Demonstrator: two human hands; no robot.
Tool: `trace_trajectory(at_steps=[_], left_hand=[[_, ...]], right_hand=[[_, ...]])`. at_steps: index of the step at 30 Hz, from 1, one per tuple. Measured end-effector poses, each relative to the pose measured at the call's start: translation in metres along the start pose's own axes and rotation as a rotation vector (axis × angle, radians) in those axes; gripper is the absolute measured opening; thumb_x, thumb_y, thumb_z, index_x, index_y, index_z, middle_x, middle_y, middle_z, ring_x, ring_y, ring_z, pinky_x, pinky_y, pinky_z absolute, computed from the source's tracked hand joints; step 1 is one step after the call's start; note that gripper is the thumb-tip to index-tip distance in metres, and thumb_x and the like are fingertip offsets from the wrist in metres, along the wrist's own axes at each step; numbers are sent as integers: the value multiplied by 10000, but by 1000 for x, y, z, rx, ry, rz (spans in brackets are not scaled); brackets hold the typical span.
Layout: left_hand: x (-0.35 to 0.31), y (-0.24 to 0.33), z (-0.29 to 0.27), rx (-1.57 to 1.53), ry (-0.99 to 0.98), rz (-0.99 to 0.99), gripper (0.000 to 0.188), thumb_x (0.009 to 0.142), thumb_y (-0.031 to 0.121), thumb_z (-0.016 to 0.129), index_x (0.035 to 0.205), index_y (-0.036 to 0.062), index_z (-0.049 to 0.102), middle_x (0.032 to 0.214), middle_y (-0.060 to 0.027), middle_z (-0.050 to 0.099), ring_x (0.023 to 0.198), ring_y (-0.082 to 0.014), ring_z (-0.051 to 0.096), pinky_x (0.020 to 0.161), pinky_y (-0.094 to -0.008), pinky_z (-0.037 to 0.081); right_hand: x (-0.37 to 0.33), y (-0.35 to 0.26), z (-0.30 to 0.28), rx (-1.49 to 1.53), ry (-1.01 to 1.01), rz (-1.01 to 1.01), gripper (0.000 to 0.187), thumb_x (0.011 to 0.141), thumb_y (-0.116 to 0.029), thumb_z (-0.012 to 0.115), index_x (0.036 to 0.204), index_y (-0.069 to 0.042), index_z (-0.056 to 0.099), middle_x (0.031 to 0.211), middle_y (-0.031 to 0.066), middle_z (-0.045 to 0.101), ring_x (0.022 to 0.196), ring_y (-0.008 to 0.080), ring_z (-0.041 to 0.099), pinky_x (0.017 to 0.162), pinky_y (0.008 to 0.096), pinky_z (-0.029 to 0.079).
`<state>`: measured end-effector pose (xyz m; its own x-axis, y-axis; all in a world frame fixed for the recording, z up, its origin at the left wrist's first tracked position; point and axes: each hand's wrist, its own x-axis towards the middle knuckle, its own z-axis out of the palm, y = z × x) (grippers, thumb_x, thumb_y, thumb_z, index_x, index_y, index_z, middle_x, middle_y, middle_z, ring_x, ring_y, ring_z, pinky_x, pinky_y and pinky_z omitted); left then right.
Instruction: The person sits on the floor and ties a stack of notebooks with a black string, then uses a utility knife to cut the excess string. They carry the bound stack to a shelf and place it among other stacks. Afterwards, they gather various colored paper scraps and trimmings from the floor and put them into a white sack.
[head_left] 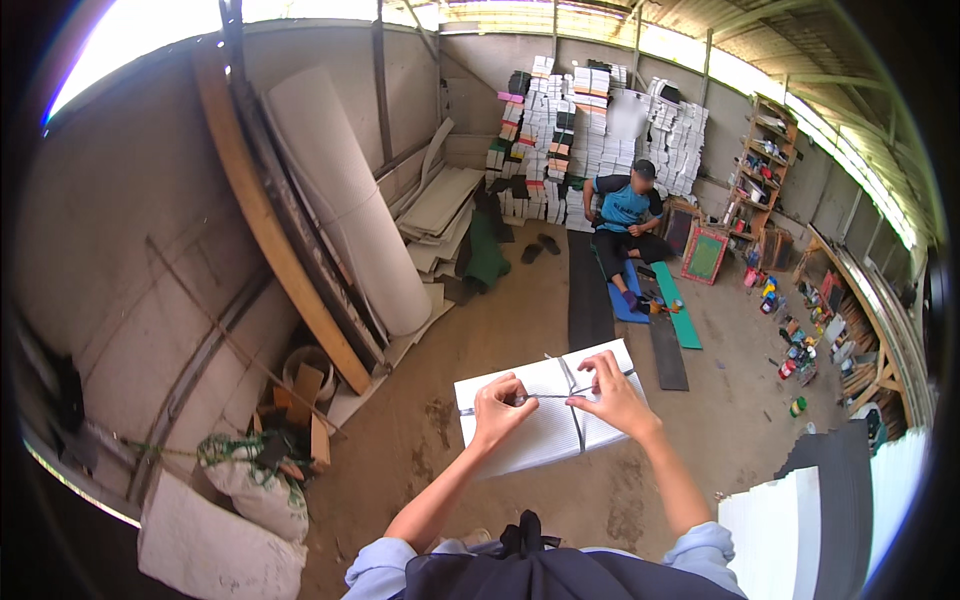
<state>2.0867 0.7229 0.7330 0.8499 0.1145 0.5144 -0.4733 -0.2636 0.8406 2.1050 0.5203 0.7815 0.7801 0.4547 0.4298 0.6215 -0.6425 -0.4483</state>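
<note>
A bundle of white, ribbed sheets (530, 440) lies in front of me, with a dark strap (550, 397) running along it and another crossing it. My left hand (502, 408) is closed over the left part of the lengthwise strap, thumb and fingers pinched together on it. At the crossing, my right hand (612, 395) has its thumb against the strap and its curled fingers apart from the thumb. Its other fingers partly cover the right end of the bundle.
Ahead, a person (628, 210) sits on the floor beside blue and green strips (675, 305). Stacked bundles (560, 140) line the back wall. A large white roll (345, 200) and a timber plank (270, 230) lean at left. White sheets (765, 530) stand at lower right, below a wooden bench (880, 320).
</note>
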Motion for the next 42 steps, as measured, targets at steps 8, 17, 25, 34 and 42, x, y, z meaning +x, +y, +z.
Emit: trace_trajectory(at_steps=[8,17,25,34,42], left_hand=[[219,-147,30,131,-149,114,216,555,98,611,535,-9,425,536,-52,415,472,-141,422,450,-276,316],[434,-280,92,43,-467,8,198,602,111,656,585,-11,500,590,-40,457,550,-139,457,484,-265,337],[575,-361,156,594,-177,29,352,757,322,621,1079,192,564,1168,-43,442,1169,-261,306,943,-493,179],[753,-571,244,418,-113,-306,837,720,462,629,1354,99,220,1395,-248,6,1274,-424,29,1015,-533,87],[952,-641,328,35,-51,-291,904,743,278,646,1334,-99,74,1397,-277,92,1301,-425,4,1064,-415,51]], right_hand=[[176,146,59,194,-335,188,359,792,-372,609,1027,-120,506,556,74,495,541,211,537,542,338,415],[356,323,96,486,-418,284,263,801,-292,609,849,-34,638,605,78,585,552,114,512,553,274,404],[531,458,115,595,15,506,242,750,-222,627,705,16,634,561,65,574,512,97,487,490,254,372],[710,623,175,544,21,629,182,733,-185,611,736,-7,647,589,52,595,534,142,528,535,277,405],[869,730,135,1000,55,819,145,796,-120,509,725,0,547,465,-87,295,383,13,243,373,199,173]])
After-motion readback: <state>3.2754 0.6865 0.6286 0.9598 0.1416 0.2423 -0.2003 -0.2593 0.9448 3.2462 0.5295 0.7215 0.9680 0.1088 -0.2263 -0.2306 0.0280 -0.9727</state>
